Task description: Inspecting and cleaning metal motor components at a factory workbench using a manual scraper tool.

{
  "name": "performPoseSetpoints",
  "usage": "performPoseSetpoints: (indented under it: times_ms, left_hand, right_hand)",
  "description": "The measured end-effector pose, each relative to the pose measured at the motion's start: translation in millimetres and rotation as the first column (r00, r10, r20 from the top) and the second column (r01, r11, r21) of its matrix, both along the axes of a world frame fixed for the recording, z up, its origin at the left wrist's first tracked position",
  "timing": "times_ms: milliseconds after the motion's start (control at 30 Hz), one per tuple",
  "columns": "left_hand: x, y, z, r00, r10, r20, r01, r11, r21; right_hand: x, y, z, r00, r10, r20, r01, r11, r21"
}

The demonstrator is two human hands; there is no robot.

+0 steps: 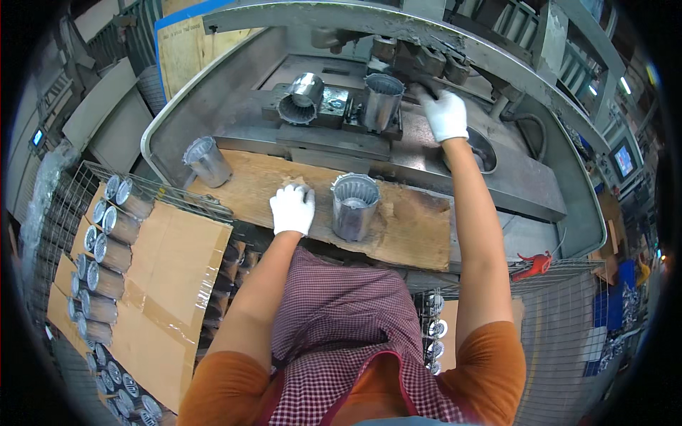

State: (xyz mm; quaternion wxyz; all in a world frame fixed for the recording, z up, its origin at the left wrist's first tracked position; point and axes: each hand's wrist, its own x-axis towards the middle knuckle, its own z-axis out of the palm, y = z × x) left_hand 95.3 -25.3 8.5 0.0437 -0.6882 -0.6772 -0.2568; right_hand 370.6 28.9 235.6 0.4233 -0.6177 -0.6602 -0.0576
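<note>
My left hand (293, 211), in a white glove, rests on the wooden board (405, 221) with its fingers loosely spread and nothing visible in them. Just right of it stands a ribbed metal cylinder (354, 213), open end up. Another such cylinder (209, 163) leans at the board's left end. Over the machine bed, my gloved right hand (446, 116) reaches out beside an upright cylinder (383, 103) in a fixture. Its fingers are dark and blurred, so whatever they hold is unclear. A further cylinder (303, 98) lies tilted on the left fixture block.
A wire cage (213, 206) at left contains stacked cylinders (106, 259) and cardboard (167, 284). The machine's metal tray wall (213, 82) surrounds the bed. A round opening (485, 153) lies beneath my right forearm. A red tool with handles (534, 265) hangs on the right mesh.
</note>
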Motion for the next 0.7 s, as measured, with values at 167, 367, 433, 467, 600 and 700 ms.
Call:
performPoseSetpoints:
  times_ms: [167, 367, 433, 467, 600, 700]
  left_hand:
    - [-0.1, -3.8, 5.6, 1.000, -0.010, 0.008, 0.010, 1.000, 0.024]
    - [-3.8, -2.1, 0.1, 1.000, -0.011, -0.026, 0.012, 0.998, 0.059]
    - [-2.8, 0.3, 1.4, 0.999, -0.018, -0.031, 0.020, 0.999, 0.051]
    - [-3.7, 1.1, 2.7, 0.999, -0.024, -0.029, 0.025, 0.999, 0.044]
    - [-4.4, 1.4, 0.8, 1.000, 0.007, -0.025, -0.005, 0.997, 0.071]
    - [-1.7, 1.5, -0.5, 0.999, -0.002, -0.033, 0.004, 0.998, 0.069]
  right_hand:
    - [67.1, -4.6, -16.2, 0.994, -0.095, -0.062, 0.103, 0.983, 0.153]
    - [125.1, -27.8, -28.8, 0.944, -0.232, -0.236, 0.270, 0.952, 0.145]
    - [141.9, -39.9, -33.9, 0.929, -0.289, -0.230, 0.314, 0.946, 0.082]
    - [148.7, -43.7, -34.9, 0.920, -0.311, -0.237, 0.337, 0.939, 0.076]
    - [173.5, -56.6, -52.6, 0.819, -0.494, 0.294, 0.565, 0.783, -0.261]
    - [182.0, -64.9, -77.4, 0.855, -0.428, 0.294, 0.514, 0.776, -0.365]
